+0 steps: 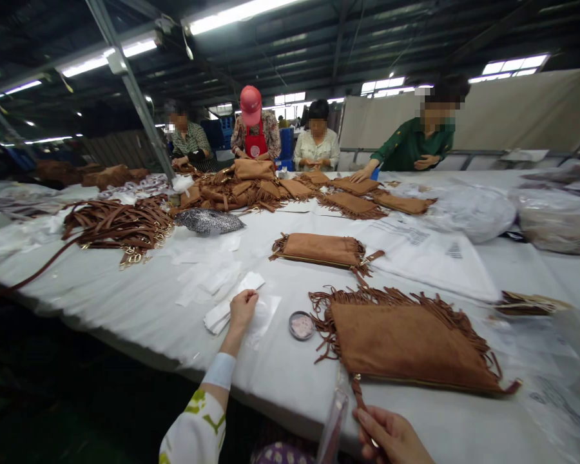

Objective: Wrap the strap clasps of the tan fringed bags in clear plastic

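Note:
A brown suede pouch (410, 338) with fringed edges lies in front of me on the right. My right hand (391, 433) is closed on the short brown leather strap (359, 394) at the pouch's near left corner. My left hand (244, 309) rests over a stack of white paper strips (217, 317), its fingers pinched together; what lies between them is hidden. Beside those fingers is a thin translucent sheet (267, 320). A small round dish (301, 325) with pale pink contents stands between the hands. Farther back lies a second fringed pouch (319, 249).
Brown straps with gold clasps (120, 225) lie heaped at left. A pile of brown pouches (241, 187) covers the table's far side, where several people work. Plastic bags (468, 211) lie at right. The table's near edge (174, 361) runs below my left hand.

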